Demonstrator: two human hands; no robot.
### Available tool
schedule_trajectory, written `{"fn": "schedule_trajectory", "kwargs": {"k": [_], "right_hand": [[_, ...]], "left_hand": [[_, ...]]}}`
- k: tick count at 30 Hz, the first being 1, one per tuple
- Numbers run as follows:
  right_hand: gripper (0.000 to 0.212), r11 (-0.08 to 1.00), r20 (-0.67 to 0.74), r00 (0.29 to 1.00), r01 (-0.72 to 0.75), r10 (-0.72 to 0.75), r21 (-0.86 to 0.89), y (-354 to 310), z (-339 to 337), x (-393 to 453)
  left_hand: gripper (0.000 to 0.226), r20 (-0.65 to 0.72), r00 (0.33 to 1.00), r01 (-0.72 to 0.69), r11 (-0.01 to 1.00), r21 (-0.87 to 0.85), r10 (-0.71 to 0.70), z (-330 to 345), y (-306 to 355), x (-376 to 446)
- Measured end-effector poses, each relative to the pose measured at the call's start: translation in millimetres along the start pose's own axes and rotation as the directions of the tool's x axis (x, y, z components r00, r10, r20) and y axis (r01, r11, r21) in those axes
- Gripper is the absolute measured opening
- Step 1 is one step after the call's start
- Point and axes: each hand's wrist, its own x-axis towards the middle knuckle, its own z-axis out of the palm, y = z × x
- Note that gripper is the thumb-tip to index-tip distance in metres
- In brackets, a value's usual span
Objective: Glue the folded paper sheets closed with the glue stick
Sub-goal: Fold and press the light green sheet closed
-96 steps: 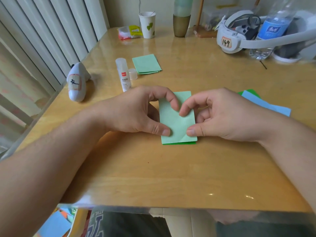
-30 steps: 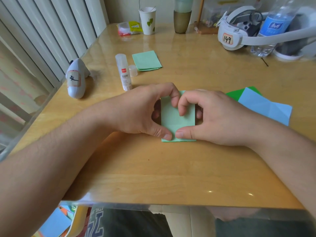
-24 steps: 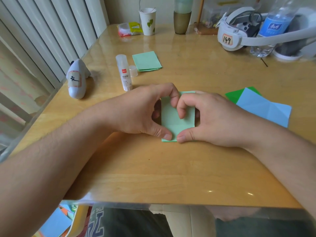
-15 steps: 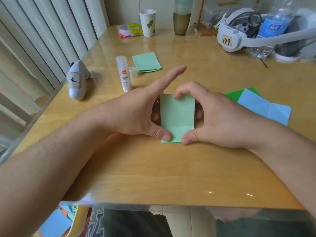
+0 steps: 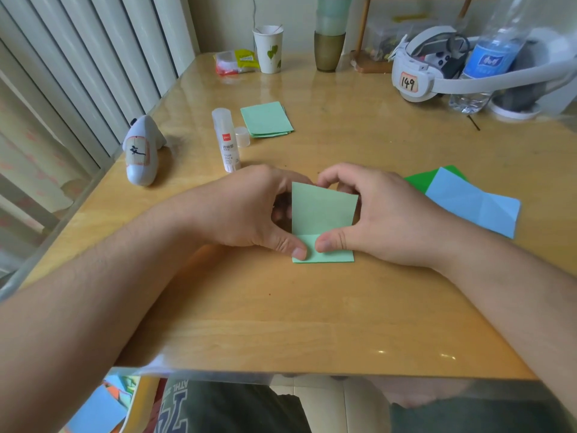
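We pinch the light green folded paper sheet mid-counter with both hands: left hand fingers curled on its left edge, right hand fingers lifting the top flap, both thumbs pressing the bottom strip. The glue stick stands uncapped behind.

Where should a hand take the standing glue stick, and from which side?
Grip the glue stick round its middle, coming from the near right. It stands upright and uncapped; its cap sits close on the far right, and the white figure stands to the left.
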Motion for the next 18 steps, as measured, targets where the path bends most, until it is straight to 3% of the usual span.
{"fn": "schedule_trajectory", "kwargs": {"k": [5, 13, 18], "right_hand": [[0.056, 1.0, -0.007, 1.0, -0.007, 0.007, -0.015, 1.9, 4.1, 2.4], [0.059, 0.997, 0.009, 0.999, -0.05, 0.05, -0.053, 12.5, -7.3, 2.1], [0.05, 0.999, 0.005, 0.999, -0.036, 0.036, -0.001, 7.6, 0.2, 5.5]], "left_hand": [[0.035, -0.021, 1.0, 0.009, 1.0, -0.009, -0.009, 0.2, -2.2, 1.2], [0.037, -0.018, 1.0, -0.007, 0.999, 0.046, 0.008, -5.2, -4.4, -1.0], [0.039, -0.077, 0.996, 0.037, 0.997, 0.065, -0.032, -1.5, -3.5, 5.5]]}}
